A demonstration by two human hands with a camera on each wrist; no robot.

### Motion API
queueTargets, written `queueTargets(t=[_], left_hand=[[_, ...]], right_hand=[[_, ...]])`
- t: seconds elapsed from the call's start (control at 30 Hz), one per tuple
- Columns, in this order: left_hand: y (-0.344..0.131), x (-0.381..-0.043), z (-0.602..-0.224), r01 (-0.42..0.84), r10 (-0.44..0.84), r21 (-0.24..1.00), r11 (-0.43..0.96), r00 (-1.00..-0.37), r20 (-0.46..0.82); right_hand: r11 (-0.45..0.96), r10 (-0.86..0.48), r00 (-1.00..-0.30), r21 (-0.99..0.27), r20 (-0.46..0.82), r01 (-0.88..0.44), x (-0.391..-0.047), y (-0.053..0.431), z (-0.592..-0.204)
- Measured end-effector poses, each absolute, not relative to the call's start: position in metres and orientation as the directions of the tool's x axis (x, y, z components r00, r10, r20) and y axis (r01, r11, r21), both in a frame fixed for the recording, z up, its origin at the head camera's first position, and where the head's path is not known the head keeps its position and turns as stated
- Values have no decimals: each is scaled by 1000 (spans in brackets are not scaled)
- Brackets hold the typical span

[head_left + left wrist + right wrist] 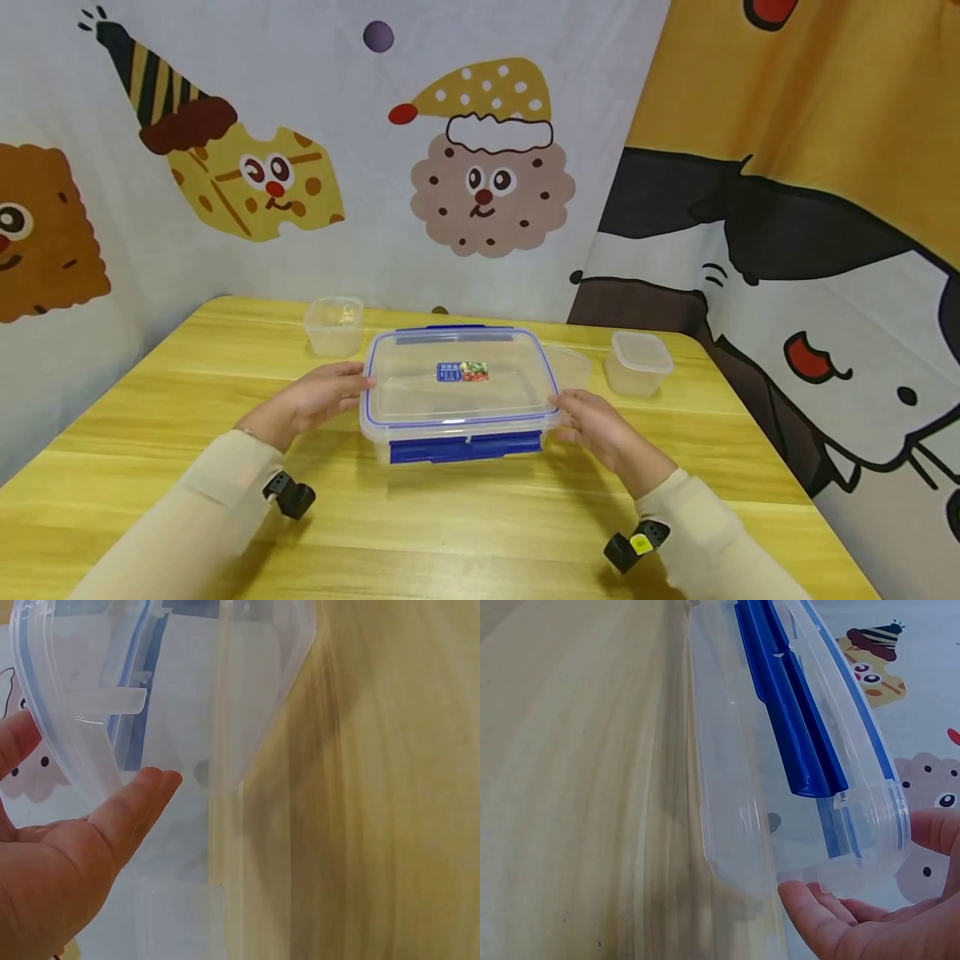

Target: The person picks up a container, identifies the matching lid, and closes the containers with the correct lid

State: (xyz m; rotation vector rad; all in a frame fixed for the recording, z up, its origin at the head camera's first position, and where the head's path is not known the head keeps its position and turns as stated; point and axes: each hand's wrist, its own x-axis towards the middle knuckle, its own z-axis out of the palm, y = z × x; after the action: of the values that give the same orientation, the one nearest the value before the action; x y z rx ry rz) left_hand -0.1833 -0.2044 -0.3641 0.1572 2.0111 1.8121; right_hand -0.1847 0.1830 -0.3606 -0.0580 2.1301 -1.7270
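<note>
A clear plastic food storage box (461,396) with a blue-lined lid is held at its two short ends. My left hand (322,398) grips the left end, thumb over the lid's edge and fingers below the rim (71,761). At the opposite end, my right hand (600,429) grips in the same way, its fingertips (795,896) under the rim. Along the near side runs a long blue latch (465,447), folded down. The lid bears a small printed label (462,372). Whether the base touches the table cannot be told.
On the wooden table (465,533), a small clear tub (335,329) stands at the back left. A lidded small tub (637,364) is at the right. Another clear plastic piece (568,367) shows partly behind the box. A cartoon-printed curtain (300,267) hangs behind the table.
</note>
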Motion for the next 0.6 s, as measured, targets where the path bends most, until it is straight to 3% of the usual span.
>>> queueTargets(t=[0.6], left_hand=[[-201,-207,-368,-197,342,968,153,-909,-239]], right_hand=[[244,-220,-936,-945,-275,220,-173,183,-362]])
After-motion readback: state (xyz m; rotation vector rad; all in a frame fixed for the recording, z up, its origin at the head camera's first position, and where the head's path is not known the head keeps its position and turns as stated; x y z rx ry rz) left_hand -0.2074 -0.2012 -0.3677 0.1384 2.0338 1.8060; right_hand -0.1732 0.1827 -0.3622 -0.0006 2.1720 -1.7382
